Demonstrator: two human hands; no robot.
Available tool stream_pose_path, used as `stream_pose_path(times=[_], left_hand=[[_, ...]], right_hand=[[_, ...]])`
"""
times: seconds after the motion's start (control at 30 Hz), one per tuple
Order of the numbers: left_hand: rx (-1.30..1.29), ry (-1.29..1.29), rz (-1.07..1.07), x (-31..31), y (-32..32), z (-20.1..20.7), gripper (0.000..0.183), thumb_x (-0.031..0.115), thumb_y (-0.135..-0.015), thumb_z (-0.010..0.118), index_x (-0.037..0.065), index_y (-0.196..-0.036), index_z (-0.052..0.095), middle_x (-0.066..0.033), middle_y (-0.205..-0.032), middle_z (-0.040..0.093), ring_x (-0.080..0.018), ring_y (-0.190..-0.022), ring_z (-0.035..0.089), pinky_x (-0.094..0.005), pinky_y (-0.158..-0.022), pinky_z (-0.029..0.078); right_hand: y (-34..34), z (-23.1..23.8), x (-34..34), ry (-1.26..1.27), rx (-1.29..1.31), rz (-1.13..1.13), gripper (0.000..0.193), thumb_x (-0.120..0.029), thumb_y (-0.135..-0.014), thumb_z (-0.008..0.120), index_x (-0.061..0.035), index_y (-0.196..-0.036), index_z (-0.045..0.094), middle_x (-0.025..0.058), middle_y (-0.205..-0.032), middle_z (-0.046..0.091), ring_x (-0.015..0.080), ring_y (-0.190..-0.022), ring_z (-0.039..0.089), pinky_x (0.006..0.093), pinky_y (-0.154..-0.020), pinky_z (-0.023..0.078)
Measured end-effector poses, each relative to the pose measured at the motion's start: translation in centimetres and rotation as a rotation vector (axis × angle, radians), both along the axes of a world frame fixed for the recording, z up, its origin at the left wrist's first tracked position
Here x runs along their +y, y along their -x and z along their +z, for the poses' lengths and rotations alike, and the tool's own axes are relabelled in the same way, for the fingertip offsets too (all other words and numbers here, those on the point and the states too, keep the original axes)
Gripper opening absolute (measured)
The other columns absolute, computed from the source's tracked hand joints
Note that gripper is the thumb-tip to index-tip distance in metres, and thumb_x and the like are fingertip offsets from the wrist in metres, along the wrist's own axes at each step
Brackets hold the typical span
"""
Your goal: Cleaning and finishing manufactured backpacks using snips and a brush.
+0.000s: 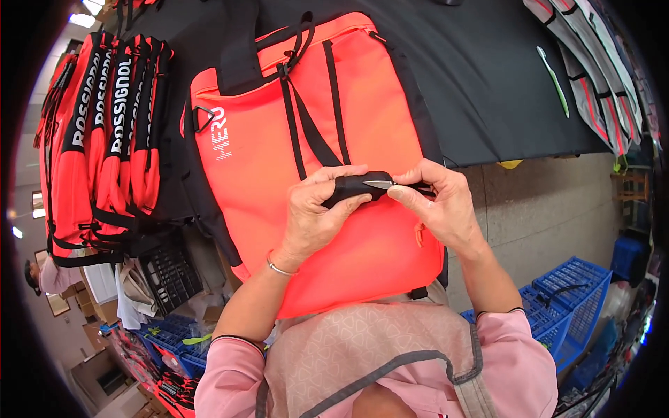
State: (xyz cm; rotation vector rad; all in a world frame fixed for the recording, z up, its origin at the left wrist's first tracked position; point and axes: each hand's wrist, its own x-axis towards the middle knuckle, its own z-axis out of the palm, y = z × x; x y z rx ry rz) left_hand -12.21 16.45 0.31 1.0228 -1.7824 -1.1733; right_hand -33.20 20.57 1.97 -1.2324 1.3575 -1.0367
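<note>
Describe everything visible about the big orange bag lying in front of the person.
The large neon-orange fabric bag lies flat on a black-covered table, its lower end hanging toward the person. It has black edge trim, black webbing straps running down its front, a grey metal triangular ring at its left side, a zip along the top and pale lettering on the front. Over it, the left hand grips a black strap piece while the right hand holds small snips against it.
</note>
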Motion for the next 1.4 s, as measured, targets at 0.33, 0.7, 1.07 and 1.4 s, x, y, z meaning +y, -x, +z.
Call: stream_pose_path(times=[0.33, 0.7, 1.07, 1.4], left_hand=[[-0.015, -0.005, 0.002, 0.2, -0.4, 0.0, 0.021, -0.002, -0.079, 0.078, 0.004, -0.098, 0.077, -0.0116, -0.111, 0.071, -0.0167, -0.094, 0.068, -0.0277, -0.079, 0.057], [-0.049, 0.163, 0.024, 3.4, -1.4, 2.2, 0.024, -0.001, -0.071, 0.084, 0.003, -0.094, 0.077, -0.0114, -0.107, 0.07, -0.0202, -0.095, 0.069, -0.0298, -0.084, 0.057], [-0.408, 0.163, -0.29, 7.3, -4.0, 1.3, 0.047, -0.01, -0.066, 0.055, 0.004, -0.109, 0.068, -0.0215, -0.146, 0.043, -0.039, -0.136, 0.042, -0.0562, -0.116, 0.029], [-0.201, -0.068, -0.363, 7.1, -5.0, -0.8, 0.057, -0.017, -0.071, 0.046, 0.003, -0.122, 0.065, -0.0146, -0.139, 0.053, -0.0367, -0.141, 0.037, -0.057, -0.12, 0.018]], right_hand=[[-0.2, 0.3, 0.1, 0.021, 0.004, 0.007, 0.015, -0.008, -0.087, 0.075, 0.0016, -0.095, 0.068, 0.0067, -0.085, 0.07, 0.009, -0.081, 0.065, 0.0259, -0.075, 0.053], [1.1, -0.5, -0.3, 0.066, -0.207, -0.254, 0.025, -0.013, -0.091, 0.072, 0.0004, -0.108, 0.061, -0.0009, -0.09, 0.062, 0.004, -0.08, 0.055, 0.0204, -0.075, 0.047], [1.7, 0.5, 0.2, -0.094, -0.118, -0.361, 0.019, -0.018, -0.093, 0.069, -0.0005, -0.086, 0.066, -0.0079, -0.073, 0.051, 0.0011, -0.066, 0.041, 0.0204, -0.06, 0.036], [-2.4, 0.4, 4.9, -0.379, -0.199, 0.384, 0.034, -0.02, -0.088, 0.074, 0.0042, -0.111, 0.069, 0.0036, -0.089, 0.07, 0.0066, -0.085, 0.06, 0.023, -0.074, 0.048]])
